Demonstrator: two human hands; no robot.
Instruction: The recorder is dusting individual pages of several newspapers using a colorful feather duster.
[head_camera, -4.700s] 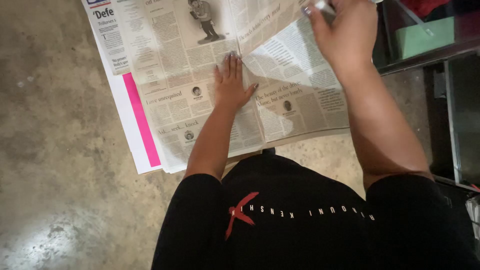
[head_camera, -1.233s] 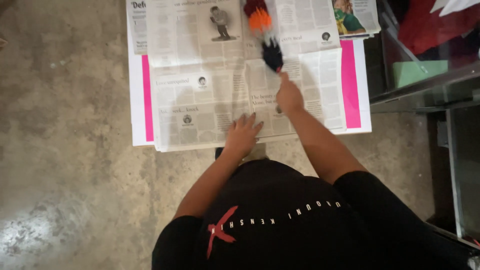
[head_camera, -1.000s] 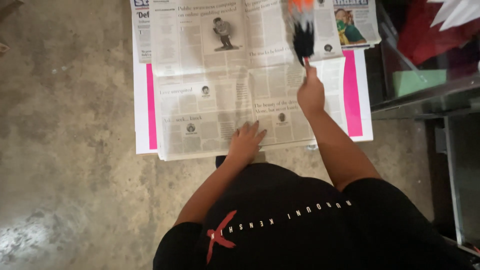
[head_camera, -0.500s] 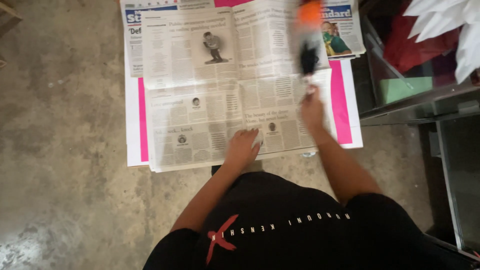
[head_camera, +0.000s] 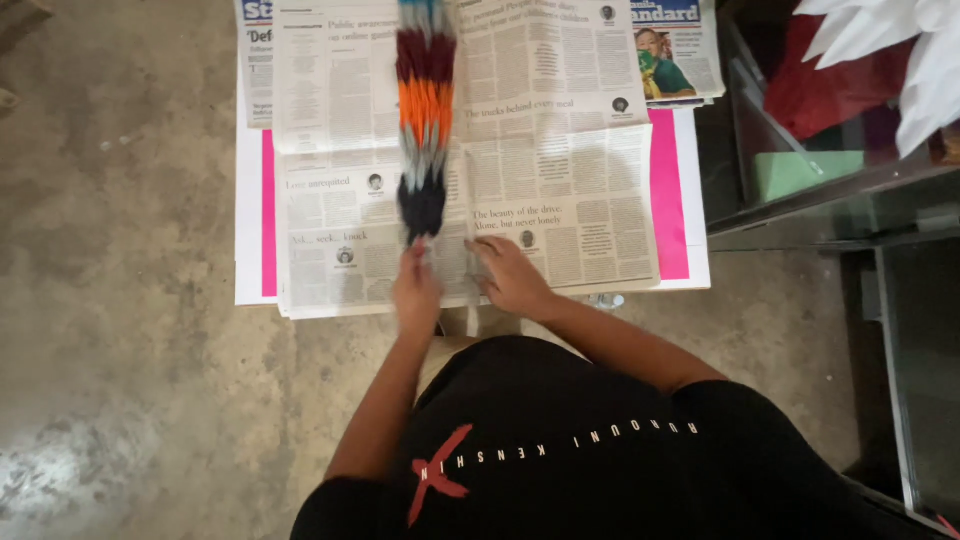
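Both hands at the near end of a striped duster (head_camera: 424, 120) lying along the fold of the spread newspaper (head_camera: 560, 190) on the floor: left hand (head_camera: 417, 290) blurred, grasp indeterminable, right hand (head_camera: 510, 277) open, flat on the page.

Matt paper newspaper (head_camera: 560, 190); rough concrete floor (head_camera: 120, 300)

Blurred left hand (head_camera: 416, 292), grip unreadable. Striped duster (head_camera: 424, 120) cut off by top edge. Newspaper (head_camera: 560, 180) partly hidden beneath both.
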